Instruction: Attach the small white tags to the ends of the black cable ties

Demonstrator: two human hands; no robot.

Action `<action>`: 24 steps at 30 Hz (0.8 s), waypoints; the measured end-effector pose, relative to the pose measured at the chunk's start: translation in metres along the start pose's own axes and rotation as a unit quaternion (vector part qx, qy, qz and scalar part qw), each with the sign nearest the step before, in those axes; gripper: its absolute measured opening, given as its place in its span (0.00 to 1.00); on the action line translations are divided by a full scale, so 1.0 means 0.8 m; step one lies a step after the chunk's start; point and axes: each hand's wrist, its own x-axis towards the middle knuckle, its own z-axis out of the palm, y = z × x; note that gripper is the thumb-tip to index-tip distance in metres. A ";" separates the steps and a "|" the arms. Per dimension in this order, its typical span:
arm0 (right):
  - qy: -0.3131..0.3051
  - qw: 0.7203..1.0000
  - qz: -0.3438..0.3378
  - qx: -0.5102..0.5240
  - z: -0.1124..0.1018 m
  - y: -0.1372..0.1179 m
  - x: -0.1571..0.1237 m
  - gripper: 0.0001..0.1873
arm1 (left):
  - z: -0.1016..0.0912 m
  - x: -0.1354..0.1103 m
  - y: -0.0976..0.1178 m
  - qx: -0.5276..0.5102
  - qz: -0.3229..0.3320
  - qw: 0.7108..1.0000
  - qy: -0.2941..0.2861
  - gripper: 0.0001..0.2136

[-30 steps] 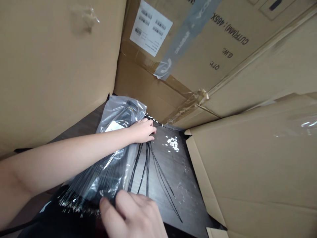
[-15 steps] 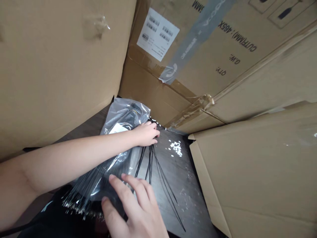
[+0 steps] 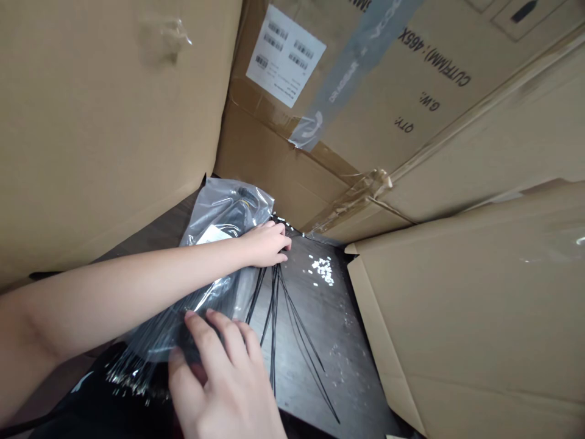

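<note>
My left hand (image 3: pixel 266 244) reaches across, fingers curled over a bunch of thin black cables (image 3: pixel 273 317) that fan out below it on the dark surface. Its thumb shows at the side; the fingertips are partly hidden. Under my left forearm lies a clear plastic bag (image 3: pixel 201 213) packed with many more thin black cables, their shiny ends (image 3: pixel 132 381) sticking out at the lower left. My right hand (image 3: pixel 228 378) is over the lower part of the bag, fingers spread and thumb apart, with nothing visible held.
A small heap of white pieces (image 3: pixel 323 270) lies on the dark surface (image 3: pixel 315 323), right of the cables. More white bits line the foot of the back carton (image 3: pixel 274 164). Cardboard walls stand at the left (image 3: pixel 105 122) and right (image 3: pixel 479 292).
My right hand has moved left and slightly up over the bag. My left hand stays on the cables, its thumb slightly farther from the fingers. The view has shifted a little.
</note>
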 end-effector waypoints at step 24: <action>-0.045 0.987 -0.130 0.077 -0.001 0.024 0.022 0.09 | -0.001 0.001 0.000 -0.007 -0.005 1.000 -0.005 0.16</action>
